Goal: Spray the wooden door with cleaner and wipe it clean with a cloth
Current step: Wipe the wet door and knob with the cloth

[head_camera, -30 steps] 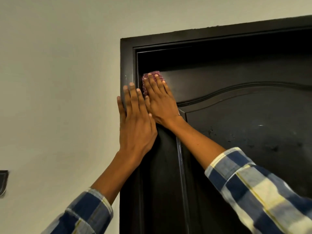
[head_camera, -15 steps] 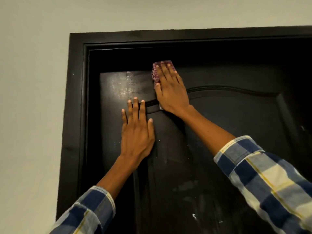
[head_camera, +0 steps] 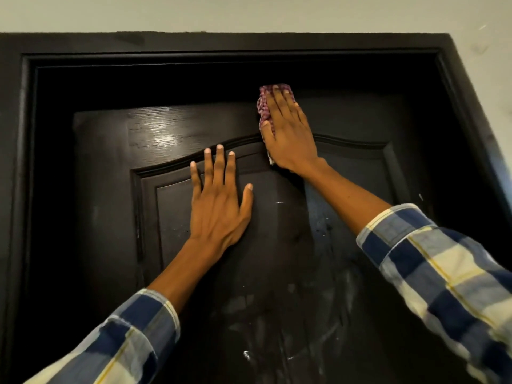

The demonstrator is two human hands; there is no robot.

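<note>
high on the wooden door [head_camera: 346,128], the right hand [head_camera: 288,134] presses a red checked cloth [head_camera: 263,106] flat, fingers [head_camera: 278,99] straight and close together. left hand [head_camera: 219,203] lies spread on the arched panel below. unwiped rail runs rightward; the door frame [head_camera: 249,42] sits close above.

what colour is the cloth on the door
Pinkish-red checked cloth, seen in the head view under the right hand.

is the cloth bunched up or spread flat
Bunched: the cloth shows as a crumpled wad under the right hand.
</note>
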